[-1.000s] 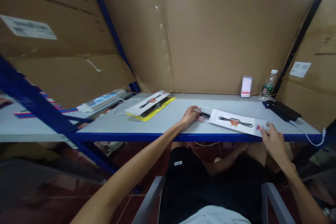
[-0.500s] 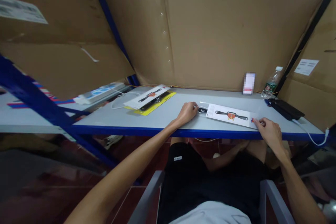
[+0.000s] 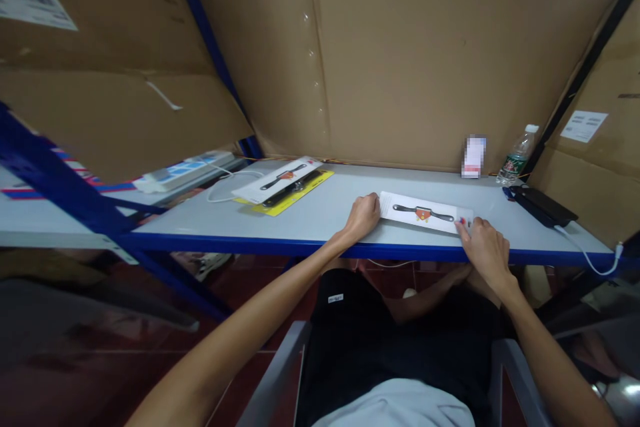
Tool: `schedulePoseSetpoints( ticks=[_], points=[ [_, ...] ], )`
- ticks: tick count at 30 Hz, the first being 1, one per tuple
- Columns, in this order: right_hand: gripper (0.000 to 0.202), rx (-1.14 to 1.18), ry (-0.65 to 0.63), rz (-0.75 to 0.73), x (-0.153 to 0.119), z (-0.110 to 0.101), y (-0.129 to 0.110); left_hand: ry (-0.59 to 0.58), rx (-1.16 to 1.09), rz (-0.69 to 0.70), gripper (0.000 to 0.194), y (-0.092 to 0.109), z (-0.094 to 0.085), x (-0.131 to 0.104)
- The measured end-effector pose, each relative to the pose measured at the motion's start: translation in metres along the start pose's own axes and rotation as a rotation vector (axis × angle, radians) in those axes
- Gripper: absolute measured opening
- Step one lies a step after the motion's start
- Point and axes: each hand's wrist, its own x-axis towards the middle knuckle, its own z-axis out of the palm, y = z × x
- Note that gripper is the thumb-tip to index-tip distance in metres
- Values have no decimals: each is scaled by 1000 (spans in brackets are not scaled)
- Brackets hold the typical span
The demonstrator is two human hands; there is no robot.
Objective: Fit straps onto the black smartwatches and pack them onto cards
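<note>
A white printed card (image 3: pixel 423 212) with a picture of a spokeshave lies aslant near the front of the table. My left hand (image 3: pixel 364 215) is closed at the card's left end, its fingertips curled out of sight around the edge of the spokeshave pack. At the other end, my right hand (image 3: pixel 484 243) pinches the card, thumb on top near a small red and blue logo. No black handle shows beyond the card now. To the left lie another spokeshave card (image 3: pixel 280 181) and, partly under it, a yellow-backed pack (image 3: pixel 295 197) with a black tool.
Toward the back right stand a phone (image 3: pixel 473 159) and a water bottle (image 3: pixel 516 155). A black case (image 3: pixel 543 205) with a white cable (image 3: pixel 595 267) lies at the right. Cardboard (image 3: pixel 400 67) walls the back. At left is a power strip (image 3: pixel 187 170).
My right hand has moved left with the card, which now covers the black handle and clear plastic that showed beside my left hand. My left hand has barely moved.
</note>
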Motion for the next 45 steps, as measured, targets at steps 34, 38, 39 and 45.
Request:
schedulePoseSetpoints(
  ticks=[34, 38, 39, 45],
  points=[
    [40, 270, 136, 44, 8, 34, 18, -24, -140, -5, 14, -3, 0, -3],
    [53, 607, 89, 40, 26, 38, 34, -105, -581, -99, 8, -9, -2, -2],
    [58, 722, 53, 3, 33, 38, 37, -112, -682, -112, 7, -11, -4, -1],
    [52, 989, -63, -192, 64, 35, 35, 40, -519, 33, 13, -26, -28, -3]
  ],
)
